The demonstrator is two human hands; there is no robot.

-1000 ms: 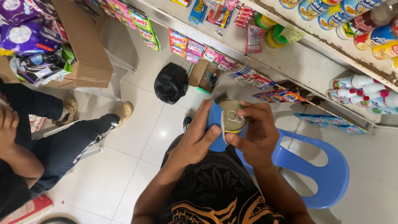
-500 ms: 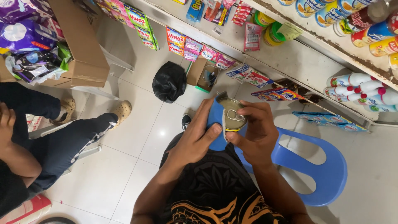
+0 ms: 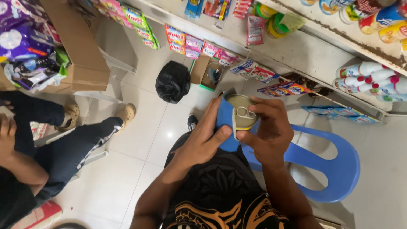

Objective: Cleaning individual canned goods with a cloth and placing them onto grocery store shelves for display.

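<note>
While I stand over the white tiled floor, the item sits at chest height between both hands, above the blue plastic chair.

Item: tin can, round, held upright so its dull gold lid faces me. A ring-pull lies flat on the lid, near the centre. A blue paper label wraps the side; one edge stands away from the metal along a white seam, though I cannot tell how much is loose.

Left hand: grip wrapped round the labelled side, thumb pressed on the blue paper, fingers behind. This steadies the can and keeps it level.

Right hand: grip closed on the can's far rim, fingers curled over the lid edge beside the ring-pull, thumb low against the side. The two grips oppose each other, so the can cannot turn.

Surroundings: black plastic bag on the floor ahead; small open cardboard box just beside it; wall shelf hung with coloured sachets; white bottles to the right. A seated person's legs lie to my left, well apart from the can.
</note>
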